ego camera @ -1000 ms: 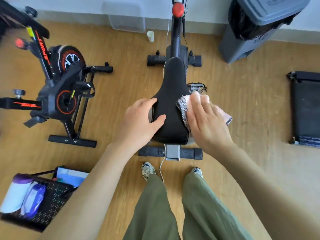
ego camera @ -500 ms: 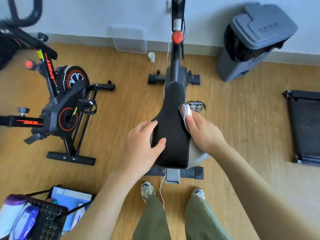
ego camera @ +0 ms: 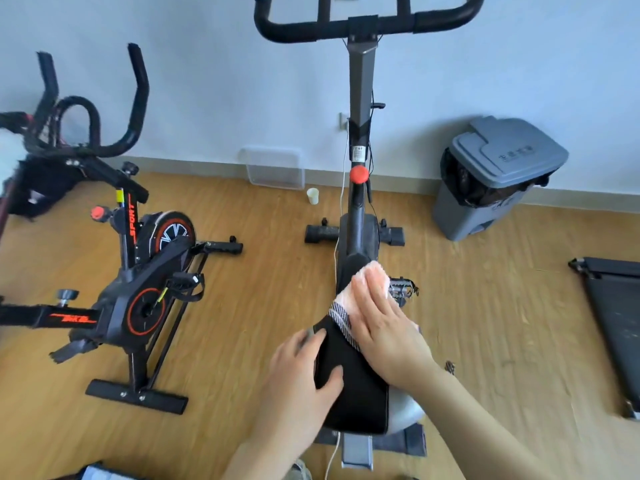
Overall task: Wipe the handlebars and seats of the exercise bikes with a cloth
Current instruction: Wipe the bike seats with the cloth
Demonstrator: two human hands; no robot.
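Observation:
A black exercise bike stands straight ahead, its black seat (ego camera: 356,386) right below me and its black handlebars (ego camera: 367,24) high against the wall. My right hand (ego camera: 384,327) lies flat with straight fingers on a white cloth with a grey edge (ego camera: 346,299), pressing it on the narrow front part of the seat. My left hand (ego camera: 304,368) holds the seat's left side, thumb on top. A second bike, black with orange trim (ego camera: 145,292), stands to the left with its curved handlebars (ego camera: 86,133) raised.
A grey lidded bin (ego camera: 495,178) stands by the wall at the right. A treadmill edge (ego camera: 613,323) lies on the floor at far right. A small white cup (ego camera: 312,196) and a clear tray (ego camera: 273,171) sit by the wall.
My right hand slid the cloth forward along the seat toward its nose. The view tilted upward, so both bikes' handlebars now show. My left hand kept its hold on the seat.

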